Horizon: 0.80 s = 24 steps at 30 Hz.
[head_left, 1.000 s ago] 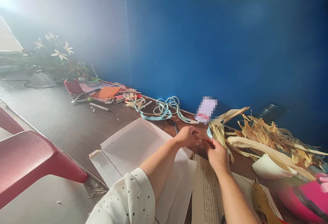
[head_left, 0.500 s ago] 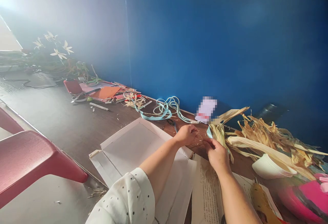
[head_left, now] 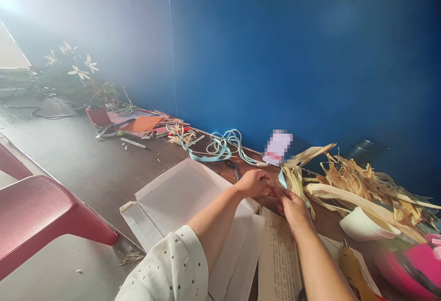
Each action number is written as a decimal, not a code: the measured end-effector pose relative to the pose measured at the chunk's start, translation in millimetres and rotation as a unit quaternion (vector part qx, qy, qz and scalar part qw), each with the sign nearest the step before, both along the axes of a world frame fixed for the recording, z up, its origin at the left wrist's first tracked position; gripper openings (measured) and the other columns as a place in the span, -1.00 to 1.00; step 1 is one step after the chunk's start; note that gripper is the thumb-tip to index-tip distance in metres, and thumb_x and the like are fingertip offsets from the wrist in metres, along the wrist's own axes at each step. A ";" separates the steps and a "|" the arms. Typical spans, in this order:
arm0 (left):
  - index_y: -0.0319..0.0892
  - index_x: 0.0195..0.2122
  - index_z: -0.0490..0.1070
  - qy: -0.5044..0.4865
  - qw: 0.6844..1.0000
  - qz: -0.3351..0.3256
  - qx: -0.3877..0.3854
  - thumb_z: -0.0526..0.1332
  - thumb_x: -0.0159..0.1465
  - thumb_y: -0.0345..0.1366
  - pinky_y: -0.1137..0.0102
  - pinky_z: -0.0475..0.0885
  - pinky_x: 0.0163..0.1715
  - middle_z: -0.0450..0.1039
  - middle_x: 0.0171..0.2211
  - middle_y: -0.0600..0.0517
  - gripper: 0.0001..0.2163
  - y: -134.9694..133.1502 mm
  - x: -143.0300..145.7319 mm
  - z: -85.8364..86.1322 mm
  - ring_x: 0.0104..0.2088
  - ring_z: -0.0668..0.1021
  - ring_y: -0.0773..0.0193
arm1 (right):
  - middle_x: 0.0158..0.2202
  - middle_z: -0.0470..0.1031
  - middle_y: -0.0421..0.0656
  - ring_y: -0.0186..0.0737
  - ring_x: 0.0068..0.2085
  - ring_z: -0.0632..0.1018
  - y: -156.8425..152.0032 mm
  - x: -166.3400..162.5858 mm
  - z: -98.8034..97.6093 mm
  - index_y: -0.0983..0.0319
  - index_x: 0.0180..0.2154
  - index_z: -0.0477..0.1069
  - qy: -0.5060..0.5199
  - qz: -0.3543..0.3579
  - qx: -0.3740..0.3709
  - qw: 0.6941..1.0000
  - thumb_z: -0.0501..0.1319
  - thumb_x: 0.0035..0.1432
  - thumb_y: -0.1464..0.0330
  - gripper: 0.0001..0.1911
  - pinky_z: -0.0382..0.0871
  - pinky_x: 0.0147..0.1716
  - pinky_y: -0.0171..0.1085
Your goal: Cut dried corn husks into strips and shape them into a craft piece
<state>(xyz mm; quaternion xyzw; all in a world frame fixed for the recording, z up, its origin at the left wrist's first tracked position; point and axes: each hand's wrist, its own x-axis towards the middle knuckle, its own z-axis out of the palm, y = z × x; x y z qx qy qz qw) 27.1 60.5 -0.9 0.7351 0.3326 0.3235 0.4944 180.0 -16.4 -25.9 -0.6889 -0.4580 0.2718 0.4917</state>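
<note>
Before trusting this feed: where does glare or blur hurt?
Head view: upper-left glare fades the blue partition leftward; head view: the pink object, lower right, looks soft; head view: anything between the fingers is too small to tell.

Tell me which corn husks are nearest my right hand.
The pale bunch, just beyond your right hand, with a blue strip at its left edge. The browner pile lies farther right.

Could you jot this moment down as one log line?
left hand: fingers curled, hold unclear | right hand: fingertips near left's, hold unclear | nearby: open white box, dried husks, white bowl
</note>
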 end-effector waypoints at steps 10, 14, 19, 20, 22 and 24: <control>-0.29 -0.41 0.48 -0.073 0.991 -0.014 -0.108 0.20 0.28 -0.31 0.42 0.52 -0.34 0.51 -0.46 0.00 -0.82 1.4 3.6 -2.6 -0.47 0.52 0.37 | -0.47 0.60 -0.01 -0.19 -0.67 0.40 2.6 7.1 -10.1 0.22 -0.24 0.64 0.041 -0.011 0.019 0.999 0.28 0.01 0.07 -0.59 0.18 -0.74 -0.20; -0.28 -0.43 0.47 -0.075 0.989 -0.006 -0.126 0.20 0.27 -0.33 0.39 0.52 -0.34 0.49 -0.50 0.03 -0.83 0.0 2.6 -0.4 -0.49 0.51 0.37 | -0.52 0.56 -0.05 -0.18 -0.67 0.40 3.3 9.2 -12.3 0.24 -0.23 0.64 0.024 -0.016 0.013 0.999 0.26 0.02 0.10 -0.60 0.16 -0.72 -0.20; -0.29 -0.46 0.46 -0.072 0.988 -0.005 -0.137 0.22 0.26 -0.32 0.41 0.52 -0.36 0.46 -0.52 0.05 -0.82 0.9 2.6 -1.5 -0.50 0.49 0.37 | -0.74 0.34 -0.19 -0.19 -0.71 0.34 1.0 7.5 -7.2 0.21 -0.30 0.65 0.003 -0.023 0.007 1.000 0.25 0.03 0.12 -0.65 0.10 -0.73 -0.20; -0.29 -0.45 0.47 -0.073 0.988 -0.006 -0.139 0.22 0.26 -0.32 0.41 0.51 -0.36 0.46 -0.52 0.05 -0.82 1.2 2.7 -1.8 -0.50 0.49 0.37 | -0.76 0.31 -0.20 -0.19 -0.72 0.32 0.5 6.6 -5.7 0.20 -0.31 0.65 0.001 -0.023 0.006 1.000 0.25 0.03 0.11 -0.65 0.09 -0.73 -0.20; -0.30 -0.44 0.48 -0.076 0.987 -0.009 -0.141 0.21 0.26 -0.33 0.42 0.52 -0.35 0.47 -0.52 0.04 -0.83 1.7 3.0 -2.3 -0.49 0.49 0.37 | -0.77 0.30 -0.21 -0.21 -0.73 0.30 -0.2 4.6 -3.1 0.19 -0.34 0.65 0.000 -0.022 0.006 1.000 0.25 0.02 0.10 -0.66 0.08 -0.74 -0.20; -0.30 -0.41 0.49 -0.078 0.986 -0.011 -0.144 0.20 0.26 -0.34 0.41 0.52 -0.31 0.48 -0.50 0.04 -0.84 2.2 3.1 -2.5 -0.47 0.50 0.38 | -0.75 0.32 -0.20 -0.21 -0.72 0.30 -0.4 3.0 -1.6 0.19 -0.35 0.65 0.001 -0.021 0.009 1.000 0.26 0.01 0.09 -0.66 0.08 -0.73 -0.20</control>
